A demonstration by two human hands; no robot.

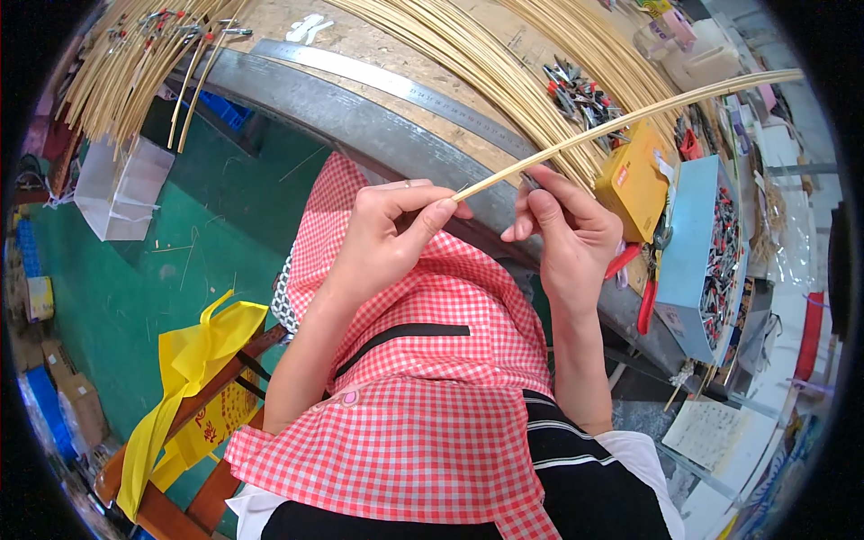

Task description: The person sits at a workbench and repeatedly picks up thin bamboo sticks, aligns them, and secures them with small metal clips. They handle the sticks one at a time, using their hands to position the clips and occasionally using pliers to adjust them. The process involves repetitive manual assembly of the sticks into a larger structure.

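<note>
My left hand point(387, 229) pinches the near end of a bundle of long, thin pale bamboo strips point(621, 120) between thumb and forefinger. From there the strips slant up to the right, past my right hand and over the bench. A thin dark sliver shows at the left fingertips, too small to name. Just below the strips is my right hand point(573, 232), its thumb and forefinger closed on a small dark metal piece point(531, 182), mostly hidden by the fingers. Both hands are above my red-and-white checked apron point(423, 360), in front of the bench edge.
A steel ruler point(396, 85) lies along the wooden bench, with more bamboo strips point(450, 45) behind it. Metal clips point(580, 94) lie in a pile. At right are a yellow box point(633, 180), red-handled pliers point(650, 292) and a blue box point(688, 261) of clips. Yellow cloth point(193, 360) hangs on a chair.
</note>
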